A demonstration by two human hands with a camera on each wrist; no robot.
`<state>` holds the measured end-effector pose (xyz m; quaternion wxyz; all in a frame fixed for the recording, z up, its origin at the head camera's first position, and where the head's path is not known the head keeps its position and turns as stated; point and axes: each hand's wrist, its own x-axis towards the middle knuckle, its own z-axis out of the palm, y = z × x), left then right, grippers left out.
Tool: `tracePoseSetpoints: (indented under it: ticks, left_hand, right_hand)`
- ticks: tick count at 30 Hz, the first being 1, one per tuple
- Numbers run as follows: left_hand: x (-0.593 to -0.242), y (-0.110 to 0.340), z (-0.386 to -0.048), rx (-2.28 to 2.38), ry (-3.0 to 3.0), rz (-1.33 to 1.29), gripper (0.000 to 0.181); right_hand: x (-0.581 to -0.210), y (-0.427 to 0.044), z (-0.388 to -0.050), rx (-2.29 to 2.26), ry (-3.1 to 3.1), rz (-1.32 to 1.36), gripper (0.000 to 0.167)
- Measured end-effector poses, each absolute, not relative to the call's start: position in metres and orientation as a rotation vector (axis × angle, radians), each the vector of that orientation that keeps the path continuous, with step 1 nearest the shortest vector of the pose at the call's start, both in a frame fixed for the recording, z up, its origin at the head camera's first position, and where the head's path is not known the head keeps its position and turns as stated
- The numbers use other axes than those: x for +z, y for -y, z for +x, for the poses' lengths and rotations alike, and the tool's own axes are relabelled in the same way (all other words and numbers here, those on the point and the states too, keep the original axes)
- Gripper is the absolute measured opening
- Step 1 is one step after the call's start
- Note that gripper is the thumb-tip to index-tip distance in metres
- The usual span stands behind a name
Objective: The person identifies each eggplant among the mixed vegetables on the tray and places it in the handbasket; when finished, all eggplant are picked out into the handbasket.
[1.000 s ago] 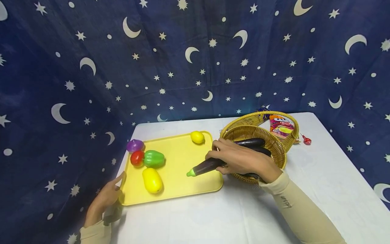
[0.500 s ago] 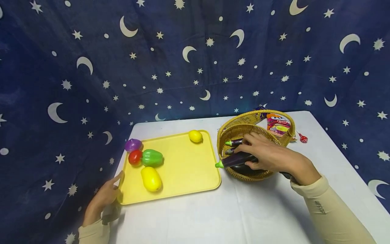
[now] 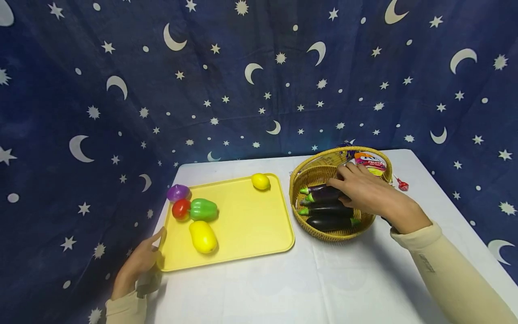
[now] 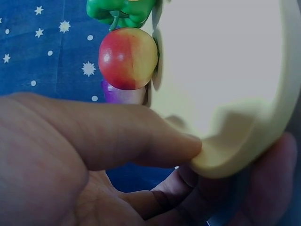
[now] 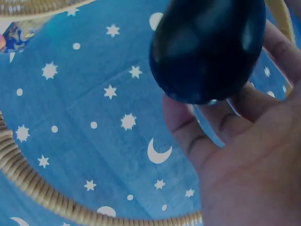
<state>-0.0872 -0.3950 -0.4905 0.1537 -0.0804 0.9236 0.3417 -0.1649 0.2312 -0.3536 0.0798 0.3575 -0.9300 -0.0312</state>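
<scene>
My right hand (image 3: 366, 193) is over the wicker basket (image 3: 336, 237), holding an eggplant (image 3: 323, 194) near its blunt end. In the right wrist view, the fingers curl around the dark eggplant (image 5: 207, 52). Several other eggplants (image 3: 329, 223) lie in the basket, partly hidden by that hand. At the near left corner of the yellow tray (image 3: 251, 220), my left hand (image 3: 139, 261) pinches the rim. Its thumb (image 4: 174, 146) presses on top, and the other fingers are beneath, as the left wrist view shows.
On the tray are a lemon (image 3: 261, 181), a green bell pepper (image 3: 203, 209), a round red fruit (image 3: 180, 209), a yellow mango-like fruit (image 3: 203, 237) and a purple onion-like item (image 3: 178, 193). Snack packets (image 3: 370, 163) lie behind the basket; a red-wrapped lollipop (image 3: 402, 184) is right of it.
My right hand has carried the eggplant from above the tray's right side back to the basket and lowered it among the others. The left hand stays on the tray corner.
</scene>
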Motion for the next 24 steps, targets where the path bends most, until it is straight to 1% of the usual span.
tracePoseSetpoints:
  ticks: [4,10,16,24]
  left_hand:
    - [-0.49,0.395,-0.088,0.961,-2.644,-0.235,0.09]
    - [-0.49,0.394,-0.086,1.03,-2.615,-0.264,0.09]
    - [-0.49,0.392,-0.084,1.088,-2.598,-0.279,0.089]
    - [-0.49,0.392,-0.086,1.036,-2.616,-0.29,0.088]
  right_hand:
    - [-0.358,-0.227,-0.177,-0.176,2.781,1.054,0.046]
    - [-0.373,-0.22,-0.203,-0.165,2.765,1.012,0.044]
    - [-0.381,-0.215,-0.231,-0.134,2.918,0.964,0.043]
    - [-0.387,-0.217,-0.254,-0.031,3.098,0.946,0.056]
